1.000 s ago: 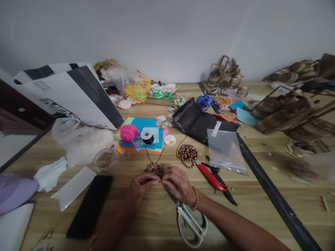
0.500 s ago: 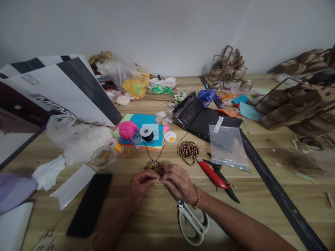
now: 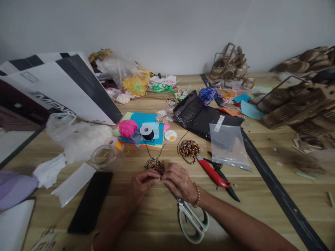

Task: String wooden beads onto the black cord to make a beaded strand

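Note:
My left hand and my right hand meet fingertip to fingertip low over the table, both pinched closed. What lies between the fingertips is too small to make out. Just beyond them is a bunch of multicoloured beads on black cord, partly covered by my fingers. Under my right hand lie white-handled scissors, blades mostly hidden by the hand. A coil of strung beads rests to the right. Behind the bunch stands a spool of black cord.
A red-handled knife and a clear zip bag lie on the right, by a black bubble mailer. Left are a black phone, a tape roll and a plastic bag. Pink yarn sits on coloured paper.
The camera view has shifted very slightly. Both hands stay pinched together in nearly the same place, and nothing on the table has visibly moved.

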Available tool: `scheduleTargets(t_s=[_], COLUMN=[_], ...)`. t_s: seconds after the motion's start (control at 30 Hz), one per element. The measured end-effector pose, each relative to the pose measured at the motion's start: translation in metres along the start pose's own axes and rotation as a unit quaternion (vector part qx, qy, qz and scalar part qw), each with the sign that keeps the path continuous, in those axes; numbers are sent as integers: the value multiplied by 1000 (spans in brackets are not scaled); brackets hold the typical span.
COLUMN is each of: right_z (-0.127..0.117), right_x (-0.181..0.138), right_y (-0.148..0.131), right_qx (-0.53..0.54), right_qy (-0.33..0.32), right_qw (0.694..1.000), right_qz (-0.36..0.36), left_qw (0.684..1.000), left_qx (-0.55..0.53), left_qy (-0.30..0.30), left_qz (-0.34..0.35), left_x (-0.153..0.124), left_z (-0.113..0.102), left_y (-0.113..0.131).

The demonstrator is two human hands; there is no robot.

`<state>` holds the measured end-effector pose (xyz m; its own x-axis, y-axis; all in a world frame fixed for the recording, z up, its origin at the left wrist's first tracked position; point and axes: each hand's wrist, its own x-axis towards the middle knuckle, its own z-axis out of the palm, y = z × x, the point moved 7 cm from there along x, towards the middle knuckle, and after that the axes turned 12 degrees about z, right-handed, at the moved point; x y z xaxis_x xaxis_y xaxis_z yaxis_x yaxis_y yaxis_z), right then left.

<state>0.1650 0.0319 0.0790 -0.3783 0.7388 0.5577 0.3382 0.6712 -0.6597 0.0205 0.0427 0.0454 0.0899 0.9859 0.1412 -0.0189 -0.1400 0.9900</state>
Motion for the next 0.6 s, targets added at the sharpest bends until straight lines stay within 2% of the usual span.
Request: scheduleTargets(t_s=[0.3, 0.6], right_z=[0, 6], right_x=[2, -2], right_y=[-1, 3], right_qx=[62, 87], right_qy=[-23, -45], right_qw=[998, 995], right_qz=[1, 10], left_qw=[998, 998], left_qx=[8, -22], left_qy=[3, -2], left_qz=[-61, -63], left_x=[-4, -4], left_z=[-5, 1], left_y=[-14, -8])
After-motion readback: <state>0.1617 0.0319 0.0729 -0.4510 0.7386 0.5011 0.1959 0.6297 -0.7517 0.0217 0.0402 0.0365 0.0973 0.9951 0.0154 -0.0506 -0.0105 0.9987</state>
